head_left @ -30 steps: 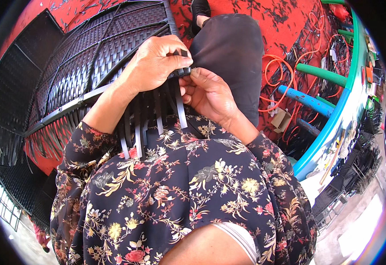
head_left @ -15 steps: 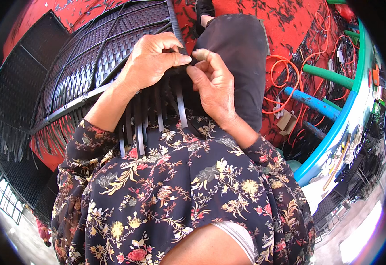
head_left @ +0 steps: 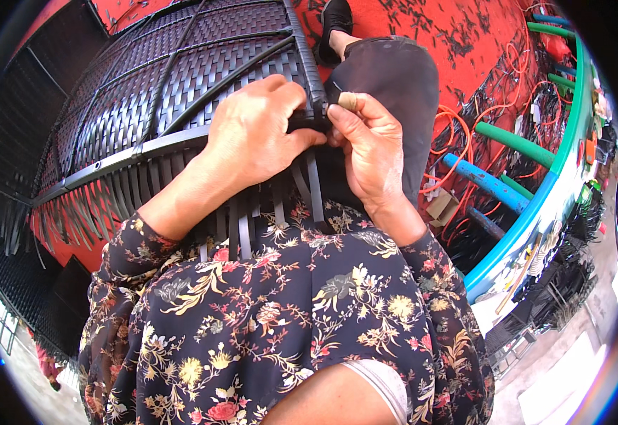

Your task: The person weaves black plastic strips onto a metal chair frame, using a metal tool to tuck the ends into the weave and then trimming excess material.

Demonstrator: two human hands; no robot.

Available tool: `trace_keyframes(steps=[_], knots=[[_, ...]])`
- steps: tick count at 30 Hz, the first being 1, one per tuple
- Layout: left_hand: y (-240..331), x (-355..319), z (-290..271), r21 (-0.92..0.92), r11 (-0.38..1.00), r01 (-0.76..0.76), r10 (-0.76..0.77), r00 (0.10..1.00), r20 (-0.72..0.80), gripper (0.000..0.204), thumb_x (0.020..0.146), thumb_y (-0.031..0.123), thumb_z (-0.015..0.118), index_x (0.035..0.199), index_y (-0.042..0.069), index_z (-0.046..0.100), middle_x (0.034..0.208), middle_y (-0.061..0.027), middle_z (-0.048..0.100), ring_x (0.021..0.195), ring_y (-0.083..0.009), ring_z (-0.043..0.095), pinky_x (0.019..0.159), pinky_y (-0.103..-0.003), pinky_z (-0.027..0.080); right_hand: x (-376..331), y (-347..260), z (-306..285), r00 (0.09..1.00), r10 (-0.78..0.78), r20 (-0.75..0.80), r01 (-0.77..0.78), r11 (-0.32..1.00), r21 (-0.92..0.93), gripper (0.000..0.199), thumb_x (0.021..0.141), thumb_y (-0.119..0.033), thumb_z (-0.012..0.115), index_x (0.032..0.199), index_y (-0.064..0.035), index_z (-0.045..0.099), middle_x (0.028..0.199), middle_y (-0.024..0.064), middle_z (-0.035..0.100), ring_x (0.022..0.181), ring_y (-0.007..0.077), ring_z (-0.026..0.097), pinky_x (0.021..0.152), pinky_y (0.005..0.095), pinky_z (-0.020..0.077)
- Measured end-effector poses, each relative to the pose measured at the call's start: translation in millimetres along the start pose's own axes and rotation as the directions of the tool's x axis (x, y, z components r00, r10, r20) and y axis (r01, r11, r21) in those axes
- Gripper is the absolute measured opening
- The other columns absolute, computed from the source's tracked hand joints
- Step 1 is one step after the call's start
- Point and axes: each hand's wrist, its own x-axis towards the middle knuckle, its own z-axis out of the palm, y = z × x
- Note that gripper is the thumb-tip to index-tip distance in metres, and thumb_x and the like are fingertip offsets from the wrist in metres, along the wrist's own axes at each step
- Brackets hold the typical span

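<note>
— What do you see closest to the camera?

— My floral sleeves, then loose dark strips (head_left: 273, 212) hanging off the near edge of the woven panel (head_left: 181, 85) and lying on my lap.

— And the hands?

— Both meet at the panel's near right corner. My left hand (head_left: 252, 134) lies over the frame edge, its grip closed on a black weaving strip (head_left: 307, 125). My right hand (head_left: 369, 145) is just beside it, thumb and fingers pinched shut on the same strip's end. The two hands touch.

— Where does that strip sit?

— Right at the corner of the panel's dark frame, running across between my two grips.

— Farther off?

— My knee in dark trousers (head_left: 394, 78) beyond the right hand, then a red floor mat (head_left: 479, 42) scattered with dark offcuts. On the right, orange cord (head_left: 458, 134), and blue (head_left: 486, 183) and green tubes (head_left: 518, 144) near a curved teal rim (head_left: 535, 212).
</note>
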Motion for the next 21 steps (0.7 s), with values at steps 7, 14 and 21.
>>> trace_keyframes(steps=[7,14,21], knots=[[-3,-4,7,0.060,0.985,-0.163,0.170,0.973,-0.156,0.029,0.059,0.013,0.076,0.072,0.003,0.052,0.072,-0.0118,0.051,0.062,-0.0309,0.053,0.053,-0.037,0.043,-2,-11,2,0.963,0.267,-0.037,-0.252,0.941,0.226,0.004,0.084,-0.008,0.061,0.086,-0.0046,0.062,0.070,-0.0008,0.056,0.060,0.0075,0.052,0.060,0.0238,0.0466],[16,-7,6,0.078,0.985,-0.155,0.166,0.974,-0.154,0.031,0.057,0.015,0.076,0.072,0.004,0.051,0.072,-0.0108,0.049,0.064,-0.0297,0.052,0.053,-0.037,0.042,-5,-31,-6,0.925,0.376,-0.049,-0.371,0.924,0.097,0.005,0.080,-0.011,0.064,0.081,-0.0063,0.062,0.068,-0.0028,0.054,0.060,0.0060,0.049,0.054,0.0211,0.0392],[22,-6,7,0.088,0.981,-0.174,0.186,0.972,-0.147,0.030,0.058,0.017,0.075,0.071,0.004,0.051,0.069,-0.0102,0.048,0.062,-0.0283,0.051,0.051,-0.036,0.042,-9,-48,-1,0.888,0.433,-0.156,-0.437,0.900,0.011,0.008,0.081,-0.016,0.063,0.079,-0.0077,0.062,0.070,-0.0029,0.055,0.063,0.0064,0.049,0.056,0.0209,0.0374]])
